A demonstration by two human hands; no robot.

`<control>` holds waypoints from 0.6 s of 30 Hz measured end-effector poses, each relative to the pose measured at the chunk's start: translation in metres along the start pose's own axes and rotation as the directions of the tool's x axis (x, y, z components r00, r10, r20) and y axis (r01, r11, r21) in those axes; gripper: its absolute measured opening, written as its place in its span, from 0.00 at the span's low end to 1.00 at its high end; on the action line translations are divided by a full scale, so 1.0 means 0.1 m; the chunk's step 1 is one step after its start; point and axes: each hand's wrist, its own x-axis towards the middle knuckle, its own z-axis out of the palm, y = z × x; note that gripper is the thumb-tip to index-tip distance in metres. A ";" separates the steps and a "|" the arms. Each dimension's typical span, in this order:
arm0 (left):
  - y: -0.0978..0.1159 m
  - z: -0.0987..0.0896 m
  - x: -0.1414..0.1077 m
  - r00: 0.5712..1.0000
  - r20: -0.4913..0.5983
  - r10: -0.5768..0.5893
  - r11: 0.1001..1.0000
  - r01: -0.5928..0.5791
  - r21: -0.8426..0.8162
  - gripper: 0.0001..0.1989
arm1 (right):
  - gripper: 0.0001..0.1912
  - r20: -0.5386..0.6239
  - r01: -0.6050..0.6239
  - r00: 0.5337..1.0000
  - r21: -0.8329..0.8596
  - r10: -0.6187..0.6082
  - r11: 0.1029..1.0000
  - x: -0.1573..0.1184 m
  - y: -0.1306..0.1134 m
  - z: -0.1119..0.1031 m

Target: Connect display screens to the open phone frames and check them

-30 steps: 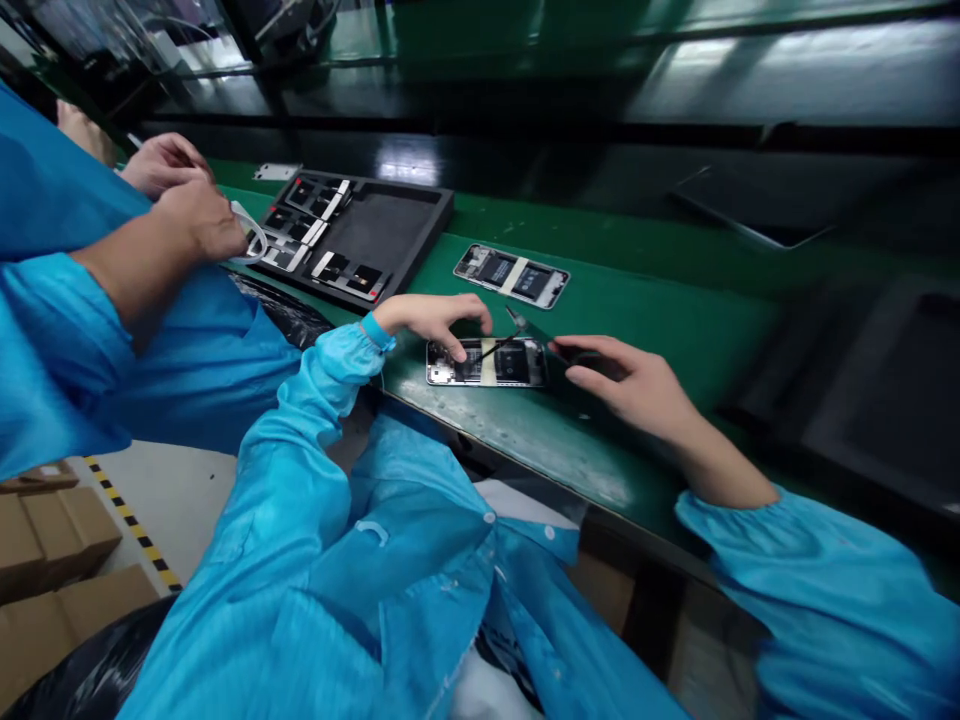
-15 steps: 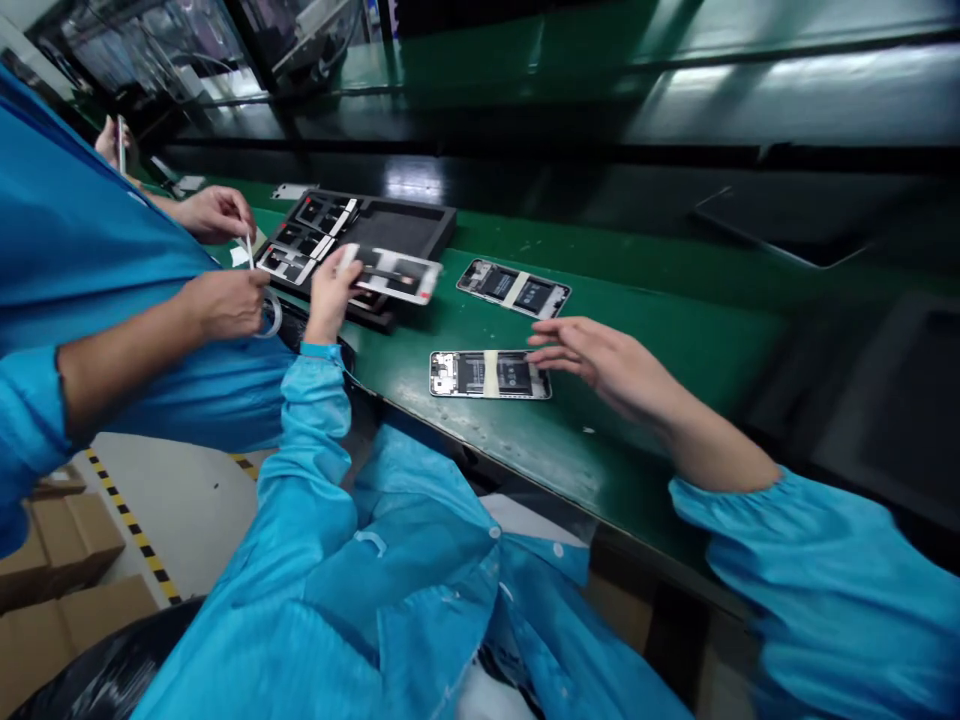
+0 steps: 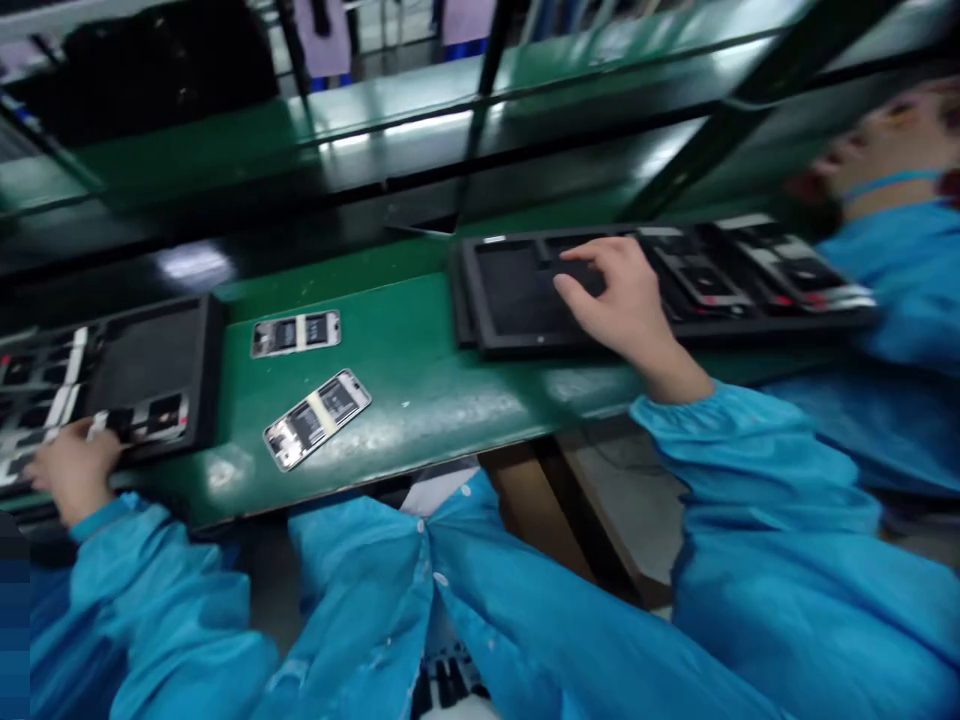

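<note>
Centrally, the right hand is shown laid over a central black tray, with its fingers curved together onto a dark patch in a recess of the tray. The grip is closed up, but whether anything is clamped in it cannot be told. At far left, the left hand is seen resting on the near corner of a left black tray, just beside a white strip. Its fingers are slightly apart, and no clamped object can be made out.

Two phone frames are placed flat on the green table, between the trays and untouched by either hand. Each is marked by dark panels and a pale band of tape. The farther frame is set nearly parallel to the table edge; the nearer one is angled. Further frames are held in the right part of the central black tray, next to a co-worker in a blue smock. Blue sleeves fill the foreground.
</note>
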 end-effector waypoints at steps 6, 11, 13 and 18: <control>0.21 0.36 -0.31 0.935 -0.355 -0.017 0.926 -0.119 -0.359 0.32 | 0.40 -0.048 -0.151 0.988 -0.221 0.143 0.964 -0.20 1.02 -0.14; 0.59 0.55 -0.68 0.821 -0.520 0.234 0.779 -0.479 -0.406 0.27 | 0.36 -0.293 -0.055 0.955 -0.313 -0.042 0.948 -0.05 1.41 -0.34; 0.67 0.65 -0.75 0.817 -0.528 0.232 0.733 -0.503 -0.457 0.26 | 0.35 -0.230 -0.022 0.970 -0.388 -0.074 0.921 0.02 1.60 -0.45; 0.63 0.88 -0.72 0.803 -0.561 0.201 0.714 -0.512 -0.477 0.20 | 0.35 -0.149 0.016 0.985 -0.451 -0.093 0.892 0.04 1.80 -0.53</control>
